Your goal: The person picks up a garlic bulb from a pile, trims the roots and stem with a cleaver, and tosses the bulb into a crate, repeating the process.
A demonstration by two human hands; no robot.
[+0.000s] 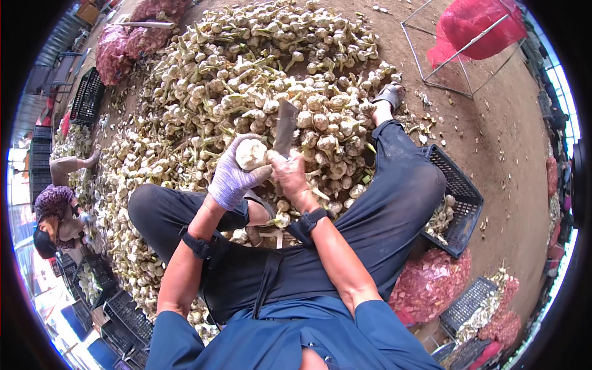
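Note:
My left hand [233,176], in a pale purple work glove, is closed round a white garlic bulb [251,154]. Bare and close beside it, my right hand [290,176] grips a knife; the wide, dark blade [285,128] points up and away from me, and the fist hides the handle. The right thumb is at the gloved fingertips, just below the bulb. Under and beyond both hands spreads a large heap of garlic [246,80], many bulbs still with stalks.
A black crate [455,197] with some garlic stands by my right knee, a full red mesh sack [431,283] behind it. Far right, a metal frame [472,94] holds a red net [475,31]. At left another person [58,213] bends beside the heap, near black crates [126,317].

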